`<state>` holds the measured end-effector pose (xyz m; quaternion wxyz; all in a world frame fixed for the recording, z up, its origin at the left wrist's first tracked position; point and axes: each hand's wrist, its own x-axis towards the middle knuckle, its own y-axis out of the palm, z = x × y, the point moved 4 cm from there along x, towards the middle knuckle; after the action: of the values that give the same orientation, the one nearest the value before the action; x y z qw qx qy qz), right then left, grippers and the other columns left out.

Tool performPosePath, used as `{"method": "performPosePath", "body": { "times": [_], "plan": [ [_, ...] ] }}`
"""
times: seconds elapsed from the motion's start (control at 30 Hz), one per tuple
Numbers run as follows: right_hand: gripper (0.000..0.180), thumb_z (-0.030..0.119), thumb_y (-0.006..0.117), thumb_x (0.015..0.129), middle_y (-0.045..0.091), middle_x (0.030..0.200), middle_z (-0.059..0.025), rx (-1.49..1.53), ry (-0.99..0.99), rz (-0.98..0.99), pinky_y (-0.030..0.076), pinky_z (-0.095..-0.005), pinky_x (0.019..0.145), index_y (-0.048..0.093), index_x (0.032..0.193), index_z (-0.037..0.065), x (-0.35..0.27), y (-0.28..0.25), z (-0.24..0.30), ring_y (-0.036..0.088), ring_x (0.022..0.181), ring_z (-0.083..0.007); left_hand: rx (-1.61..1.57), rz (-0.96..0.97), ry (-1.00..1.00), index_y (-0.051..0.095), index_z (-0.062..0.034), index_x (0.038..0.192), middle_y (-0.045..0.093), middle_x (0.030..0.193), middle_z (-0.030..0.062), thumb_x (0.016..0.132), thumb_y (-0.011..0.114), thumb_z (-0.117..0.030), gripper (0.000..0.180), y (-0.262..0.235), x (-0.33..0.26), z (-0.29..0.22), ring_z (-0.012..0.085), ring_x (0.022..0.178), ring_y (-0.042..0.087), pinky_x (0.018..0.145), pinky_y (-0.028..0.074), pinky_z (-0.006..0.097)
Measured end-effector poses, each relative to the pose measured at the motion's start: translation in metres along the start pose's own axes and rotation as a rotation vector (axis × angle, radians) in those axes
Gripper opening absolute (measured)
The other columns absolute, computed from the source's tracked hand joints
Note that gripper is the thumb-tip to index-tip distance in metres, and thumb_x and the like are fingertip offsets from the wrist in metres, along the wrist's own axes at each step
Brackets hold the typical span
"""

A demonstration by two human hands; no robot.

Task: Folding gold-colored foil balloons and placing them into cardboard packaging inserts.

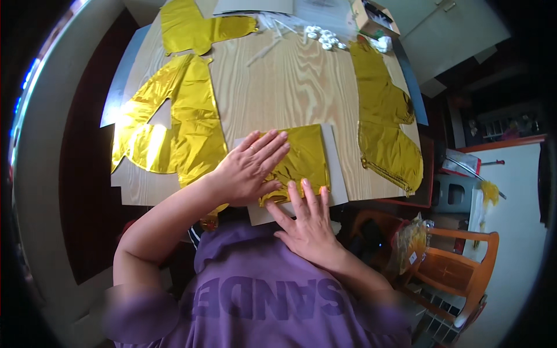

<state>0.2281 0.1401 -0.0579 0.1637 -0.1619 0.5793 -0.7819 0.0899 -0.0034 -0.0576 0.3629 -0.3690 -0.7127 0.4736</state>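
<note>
A gold foil balloon (304, 151), folded into a rough rectangle, lies on a grey cardboard sheet (336, 168) at the table's near edge. My left hand (249, 165) rests flat across its left side, fingers stretched out and held close to each other. At the lower edge of the foil, my right hand (307, 223) presses down with spread fingertips, its palm over the near edge of the board. Small wrinkles show in the foil between the two hands. Part of the balloon's left side is hidden under my left hand.
Flat letter-shaped gold foil balloons lie at the left (197, 116), far left (185, 26) and right (386, 116) of the wooden table (272, 87). White coiled bundles (325, 37), clear plastic straws (275, 29) and a small box (374, 20) sit at the back. A wooden chair (458, 269) stands right.
</note>
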Motion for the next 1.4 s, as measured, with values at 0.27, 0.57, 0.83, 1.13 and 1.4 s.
{"method": "performPosePath", "body": {
  "times": [0.27,0.57,0.83,1.13,1.4],
  "plan": [
    [0.083,0.041,0.069,0.091,0.036,0.152,-0.0281,0.22,0.103,-0.129,0.023,-0.0631,0.117,0.033,0.154,0.001,0.003,-0.023,-0.016,0.035,0.141,-0.0468,0.043,0.044,0.006,0.032,0.0025,0.155,0.03,0.162,0.0218,0.098,0.051,-0.05,0.08,0.0,0.001,0.0,0.0357,0.152,0.025,0.124,0.017,0.051],
    [0.09,0.057,0.052,0.096,0.022,0.164,-0.024,-0.038,0.222,-0.042,0.01,-0.0606,0.122,0.025,0.157,-0.003,-0.004,-0.009,-0.038,0.019,0.153,-0.0398,0.071,0.046,0.007,0.031,0.0025,0.155,0.031,0.162,0.0217,0.099,0.051,-0.049,0.079,0.001,0.002,-0.002,0.0354,0.152,0.026,0.124,0.017,0.05],
    [0.084,0.053,0.049,0.1,0.026,0.162,-0.0259,0.061,0.198,-0.091,0.009,-0.0603,0.122,0.026,0.156,-0.005,0.011,-0.039,-0.054,0.023,0.152,-0.0407,0.081,0.035,0.01,0.033,0.0027,0.154,0.032,0.161,0.0217,0.098,0.051,-0.05,0.079,0.001,0.002,-0.002,0.035,0.152,0.027,0.124,0.018,0.051],
    [0.084,0.056,0.046,0.1,0.023,0.164,-0.0232,-0.059,0.187,-0.108,0.006,-0.0613,0.122,0.026,0.157,-0.003,0.068,-0.007,-0.086,0.02,0.153,-0.0376,0.057,0.048,-0.003,0.031,0.0012,0.156,0.03,0.163,0.0208,0.098,0.05,-0.051,0.08,0.004,0.002,0.0,0.0346,0.153,0.025,0.124,0.017,0.051],
    [0.09,0.057,0.054,0.096,0.022,0.164,-0.025,-0.069,0.197,-0.097,0.007,-0.063,0.121,0.024,0.157,-0.002,0.066,-0.011,-0.083,0.018,0.153,-0.0416,0.078,0.059,-0.026,0.032,0.0043,0.154,0.03,0.161,0.0246,0.096,0.048,-0.06,0.088,-0.004,-0.01,0.005,0.0368,0.153,0.024,0.124,0.016,0.05]
  ]
}}
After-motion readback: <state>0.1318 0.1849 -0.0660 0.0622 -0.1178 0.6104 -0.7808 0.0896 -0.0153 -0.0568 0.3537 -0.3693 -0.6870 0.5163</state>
